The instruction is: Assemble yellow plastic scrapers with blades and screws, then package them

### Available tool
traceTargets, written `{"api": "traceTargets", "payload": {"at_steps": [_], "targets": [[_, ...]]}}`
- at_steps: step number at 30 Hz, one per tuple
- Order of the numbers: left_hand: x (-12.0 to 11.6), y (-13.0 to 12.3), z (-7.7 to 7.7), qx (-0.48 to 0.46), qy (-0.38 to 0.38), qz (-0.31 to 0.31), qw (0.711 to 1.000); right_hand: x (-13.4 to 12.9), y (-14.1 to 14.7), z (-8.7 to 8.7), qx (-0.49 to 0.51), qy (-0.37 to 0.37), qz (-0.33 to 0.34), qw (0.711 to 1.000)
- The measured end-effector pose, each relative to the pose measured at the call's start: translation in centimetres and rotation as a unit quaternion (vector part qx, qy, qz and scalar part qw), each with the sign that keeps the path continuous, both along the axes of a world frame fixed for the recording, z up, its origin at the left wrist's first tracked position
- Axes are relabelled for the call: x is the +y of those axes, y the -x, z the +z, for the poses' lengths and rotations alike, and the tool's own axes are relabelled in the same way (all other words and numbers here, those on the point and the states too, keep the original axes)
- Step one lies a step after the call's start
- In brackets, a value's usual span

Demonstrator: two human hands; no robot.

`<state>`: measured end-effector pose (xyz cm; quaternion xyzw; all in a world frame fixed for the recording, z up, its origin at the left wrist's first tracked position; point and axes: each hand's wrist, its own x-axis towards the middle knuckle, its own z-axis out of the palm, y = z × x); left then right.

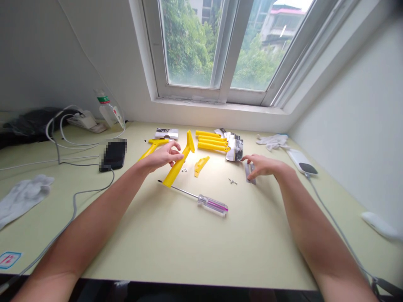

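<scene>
My left hand [166, 155] is closed on a yellow tool [176, 170] with a wide head, tilted above the table. Under its lower end lies a screwdriver [214, 204] with a clear and purple handle. At the right, my right hand [258, 165] has thumb and fingers around a small grey flat piece [250, 173] on the table. Small screws [233, 181] lie left of that hand, and small nuts [184, 170] are near the held tool. A small yellow part [201, 165] rests between my hands. Behind it are several yellow handles [212, 141]. Another yellow tool [154, 146] lies behind my left hand.
Printed cards [234, 147] and a small box [166, 134] lie at the back. White gloves [273, 141] and a white device [302, 162] are at the right. A phone [113, 155], cables, a bottle [110, 111] and another glove [25, 197] occupy the left.
</scene>
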<state>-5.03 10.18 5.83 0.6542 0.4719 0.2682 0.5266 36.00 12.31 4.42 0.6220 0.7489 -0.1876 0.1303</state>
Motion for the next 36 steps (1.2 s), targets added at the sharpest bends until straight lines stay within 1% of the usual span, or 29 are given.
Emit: {"api": "traceTargets", "payload": {"at_steps": [6, 9, 12, 17, 19, 22, 25, 30, 33, 36], "targets": [[-0.2, -0.2, 0.4, -0.002, 0.014, -0.006, 1.000, 0.3, -0.4, -0.4, 0.040, -0.004, 0.013, 0.999], [-0.3, -0.2, 0.5, -0.003, 0.015, -0.006, 1.000, 0.0, 0.2, 0.0, 0.052, -0.001, 0.002, 0.999], [-0.3, -0.3, 0.4, -0.007, 0.015, -0.005, 1.000, -0.3, 0.6, 0.4, 0.042, 0.006, -0.019, 0.999], [-0.3, -0.3, 0.3, -0.006, 0.014, -0.006, 1.000, -0.3, 0.4, 0.3, 0.038, 0.016, -0.033, 0.999], [-0.3, -0.3, 0.3, -0.011, 0.016, -0.011, 1.000, -0.3, 0.2, 0.4, 0.057, 0.013, -0.035, 0.998], [-0.4, -0.3, 0.3, -0.022, 0.023, -0.022, 0.999, -0.5, 0.2, 0.7, 0.125, 0.007, -0.039, 0.991], [-0.5, -0.3, 0.1, -0.030, 0.028, -0.034, 0.999, -0.8, 0.5, 1.2, 0.225, 0.016, -0.031, 0.974], [-0.3, -0.5, -0.7, -0.043, 0.038, -0.056, 0.997, -1.3, 1.2, 1.8, 0.375, 0.043, -0.030, 0.925], [-0.4, -0.7, -0.9, -0.067, 0.061, -0.078, 0.993, -1.6, 2.0, 2.1, 0.434, 0.039, -0.026, 0.900], [-0.9, -1.1, -0.6, -0.100, 0.091, -0.106, 0.985, -1.9, 3.3, 2.6, 0.480, 0.028, -0.029, 0.876]]}}
